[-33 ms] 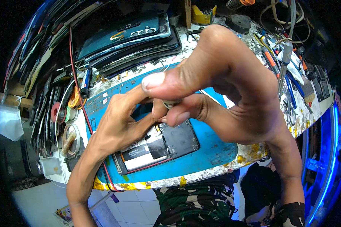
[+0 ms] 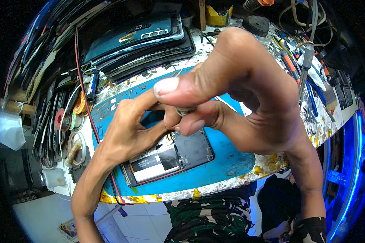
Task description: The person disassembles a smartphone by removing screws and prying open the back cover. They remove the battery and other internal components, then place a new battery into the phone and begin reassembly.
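An opened phone point(image 2: 194, 148), its black inner cover and battery showing, lies on the blue work mat point(image 2: 231, 162). Above it, my right hand point(image 2: 243, 97) is closed, thumb and bent index finger pinching a small grey, ringed round piece point(image 2: 184, 110). Most of that piece is hidden by the fingers. My left hand point(image 2: 127, 129) reaches in from the left over the phone's upper edge. Its thumb and index finger come together just beneath the right fingertips; what they hold, if anything, is hidden.
A stack of phones or phone panels point(image 2: 138, 44) stands behind the mat. Thin panels point(image 2: 40, 52) crowd the left, beside a red spool point(image 2: 62, 120). Pliers and other hand tools point(image 2: 310, 95) lie at right. A red cable point(image 2: 80, 73) crosses the mat's left side.
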Demonstrator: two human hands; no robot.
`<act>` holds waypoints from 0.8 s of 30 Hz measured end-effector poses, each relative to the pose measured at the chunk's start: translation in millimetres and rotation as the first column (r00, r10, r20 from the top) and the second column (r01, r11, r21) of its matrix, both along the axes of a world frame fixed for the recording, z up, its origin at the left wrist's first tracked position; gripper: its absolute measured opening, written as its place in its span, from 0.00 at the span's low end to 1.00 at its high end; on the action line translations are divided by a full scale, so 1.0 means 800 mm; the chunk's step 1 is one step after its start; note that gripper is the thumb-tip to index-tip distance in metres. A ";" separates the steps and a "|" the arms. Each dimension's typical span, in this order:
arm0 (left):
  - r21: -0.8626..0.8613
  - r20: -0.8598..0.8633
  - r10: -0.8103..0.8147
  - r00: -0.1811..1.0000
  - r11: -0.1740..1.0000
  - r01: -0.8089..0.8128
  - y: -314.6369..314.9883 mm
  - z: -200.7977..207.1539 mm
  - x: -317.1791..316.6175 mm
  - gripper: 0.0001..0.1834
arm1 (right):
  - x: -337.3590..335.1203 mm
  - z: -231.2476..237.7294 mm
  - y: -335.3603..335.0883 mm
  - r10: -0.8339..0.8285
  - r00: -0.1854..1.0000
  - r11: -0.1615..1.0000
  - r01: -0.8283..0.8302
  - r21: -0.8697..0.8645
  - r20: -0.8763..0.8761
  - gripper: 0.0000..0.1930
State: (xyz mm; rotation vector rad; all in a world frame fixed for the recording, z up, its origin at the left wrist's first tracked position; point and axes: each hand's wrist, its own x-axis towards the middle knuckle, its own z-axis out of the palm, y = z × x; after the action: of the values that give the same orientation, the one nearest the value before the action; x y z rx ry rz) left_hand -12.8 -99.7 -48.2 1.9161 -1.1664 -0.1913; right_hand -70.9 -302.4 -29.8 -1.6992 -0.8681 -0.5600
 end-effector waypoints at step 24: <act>-0.051 -0.177 0.015 0.984 0.998 -0.025 0.003 -0.004 -0.005 0.11 | 0.017 -0.013 -0.004 0.127 0.970 0.992 -0.122 -0.034 0.209 0.19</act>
State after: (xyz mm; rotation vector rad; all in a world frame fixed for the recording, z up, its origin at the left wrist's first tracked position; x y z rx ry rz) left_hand -17.0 -97.1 -51.4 1.8237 -1.0233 -0.3103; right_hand -57.1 -305.6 -40.3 -1.6099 -1.1276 -0.6555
